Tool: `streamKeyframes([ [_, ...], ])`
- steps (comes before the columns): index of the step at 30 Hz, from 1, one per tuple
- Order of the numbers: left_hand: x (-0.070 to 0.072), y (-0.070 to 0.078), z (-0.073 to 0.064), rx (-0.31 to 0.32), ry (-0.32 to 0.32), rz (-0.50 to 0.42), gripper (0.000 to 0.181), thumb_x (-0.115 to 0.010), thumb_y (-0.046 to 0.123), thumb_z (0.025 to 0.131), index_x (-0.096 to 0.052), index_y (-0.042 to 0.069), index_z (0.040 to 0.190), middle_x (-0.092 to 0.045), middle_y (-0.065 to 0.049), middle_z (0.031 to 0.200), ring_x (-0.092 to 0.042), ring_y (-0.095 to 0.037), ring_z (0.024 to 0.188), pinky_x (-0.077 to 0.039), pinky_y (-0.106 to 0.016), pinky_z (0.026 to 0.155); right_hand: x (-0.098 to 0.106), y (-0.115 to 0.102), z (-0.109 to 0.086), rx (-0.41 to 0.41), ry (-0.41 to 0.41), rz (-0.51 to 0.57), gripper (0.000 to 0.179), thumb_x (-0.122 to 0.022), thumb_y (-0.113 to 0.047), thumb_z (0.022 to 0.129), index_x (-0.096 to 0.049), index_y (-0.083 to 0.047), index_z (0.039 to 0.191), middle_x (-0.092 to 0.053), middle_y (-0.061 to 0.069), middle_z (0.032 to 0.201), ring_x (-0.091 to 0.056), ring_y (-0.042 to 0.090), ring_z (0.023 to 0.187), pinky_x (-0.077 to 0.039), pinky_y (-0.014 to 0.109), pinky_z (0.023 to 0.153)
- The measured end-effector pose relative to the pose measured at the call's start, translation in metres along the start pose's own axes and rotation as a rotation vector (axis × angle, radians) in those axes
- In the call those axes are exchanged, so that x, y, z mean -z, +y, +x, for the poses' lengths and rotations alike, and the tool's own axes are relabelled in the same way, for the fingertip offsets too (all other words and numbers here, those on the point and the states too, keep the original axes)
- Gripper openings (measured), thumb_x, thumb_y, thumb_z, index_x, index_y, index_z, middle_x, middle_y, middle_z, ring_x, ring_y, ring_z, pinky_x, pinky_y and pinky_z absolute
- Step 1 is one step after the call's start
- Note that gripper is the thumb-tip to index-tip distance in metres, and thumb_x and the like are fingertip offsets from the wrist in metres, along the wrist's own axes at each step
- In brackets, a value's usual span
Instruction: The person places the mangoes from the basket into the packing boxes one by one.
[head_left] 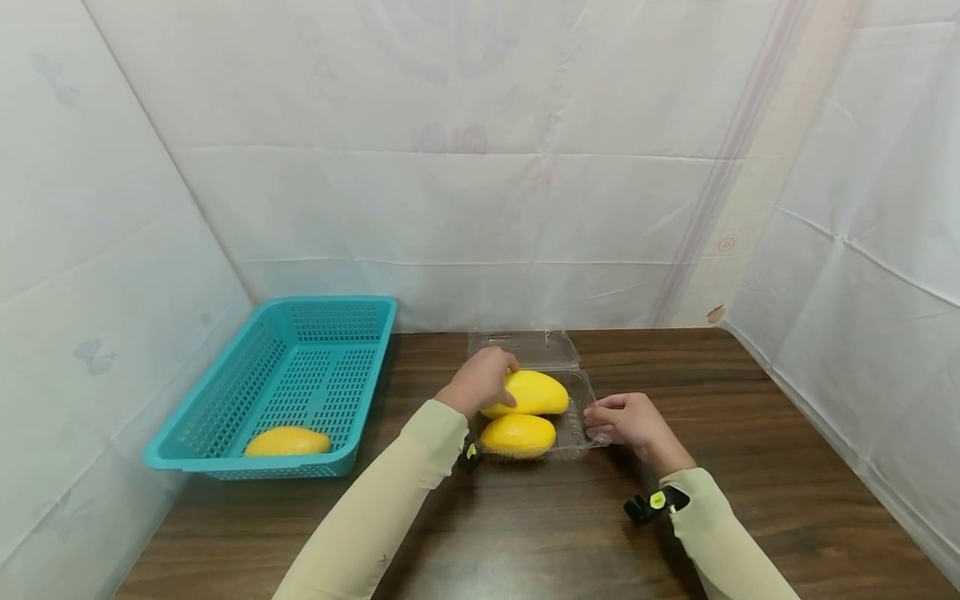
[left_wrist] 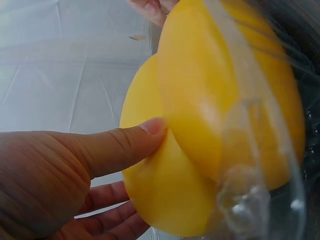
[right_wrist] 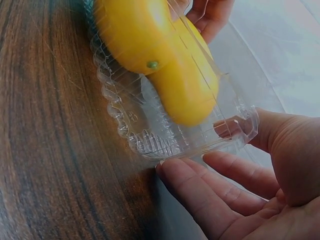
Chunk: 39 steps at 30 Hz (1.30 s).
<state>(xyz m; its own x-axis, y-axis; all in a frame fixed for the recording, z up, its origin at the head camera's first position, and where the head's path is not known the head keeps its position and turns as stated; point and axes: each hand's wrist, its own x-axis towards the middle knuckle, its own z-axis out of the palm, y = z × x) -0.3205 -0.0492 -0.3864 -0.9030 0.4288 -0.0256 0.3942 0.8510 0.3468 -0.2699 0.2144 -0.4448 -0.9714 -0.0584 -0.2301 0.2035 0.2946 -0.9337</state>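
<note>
Two yellow mangoes lie side by side in an open clear plastic clamshell box [head_left: 576, 392]. My left hand [head_left: 483, 383] holds the far mango [head_left: 538, 392] at its left end; the left wrist view shows the thumb [left_wrist: 125, 147] along its side and the other fingers partly hidden behind it. The near mango [head_left: 519, 437] sits against it, with a small green stem spot [right_wrist: 152, 65] in the right wrist view. At the box's right end, my right hand [head_left: 633, 427] pinches the rim, thumb at the wall's top and fingertips [right_wrist: 175, 170] low outside it.
To the left stands a turquoise perforated basket [head_left: 365, 400], with another yellow mango [head_left: 288, 441] at its near end. The box's transparent lid [head_left: 525, 346] is folded back toward the white sheeted wall [head_left: 480, 208]. All stand on a dark wood-grain table [head_left: 525, 533].
</note>
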Motion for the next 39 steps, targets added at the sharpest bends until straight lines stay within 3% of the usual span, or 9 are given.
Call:
streamKeyframes([
  [8, -0.004, 0.003, 0.000, 0.022, -0.013, 0.025, 0.054, -0.087, 0.021, 0.083, -0.067, 0.008, 0.131, -0.064, -0.009, 0.132, -0.060, -0.026, 0.121, -0.052, -0.039, 0.105, 0.000, 0.004, -0.001, 0.000, -0.007, -0.006, 0.031, -0.066, -0.012, 0.099, -0.069, 0.012, 0.119, -0.077, 0.020, 0.106, -0.077, 0.023, 0.087, -0.063, 0.032, 0.077],
  [21, 0.000, 0.004, -0.001, 0.001, -0.047, 0.052, 0.055, -0.084, 0.021, 0.086, -0.066, 0.006, 0.135, -0.064, -0.010, 0.138, -0.059, -0.027, 0.128, -0.050, -0.040, 0.108, -0.001, 0.005, -0.001, 0.006, 0.018, -0.026, 0.029, -0.067, -0.013, 0.097, -0.072, 0.009, 0.116, -0.078, 0.015, 0.103, -0.076, 0.020, 0.087, -0.063, 0.031, 0.075],
  [39, 0.011, 0.001, -0.004, -0.032, -0.049, 0.055, 0.054, -0.084, 0.020, 0.087, -0.065, 0.001, 0.134, -0.065, -0.013, 0.137, -0.058, -0.029, 0.130, -0.049, -0.040, 0.110, -0.001, 0.002, -0.001, 0.030, 0.006, -0.006, 0.029, -0.067, -0.010, 0.097, -0.070, 0.012, 0.116, -0.077, 0.020, 0.104, -0.076, 0.018, 0.084, -0.063, 0.029, 0.072],
])
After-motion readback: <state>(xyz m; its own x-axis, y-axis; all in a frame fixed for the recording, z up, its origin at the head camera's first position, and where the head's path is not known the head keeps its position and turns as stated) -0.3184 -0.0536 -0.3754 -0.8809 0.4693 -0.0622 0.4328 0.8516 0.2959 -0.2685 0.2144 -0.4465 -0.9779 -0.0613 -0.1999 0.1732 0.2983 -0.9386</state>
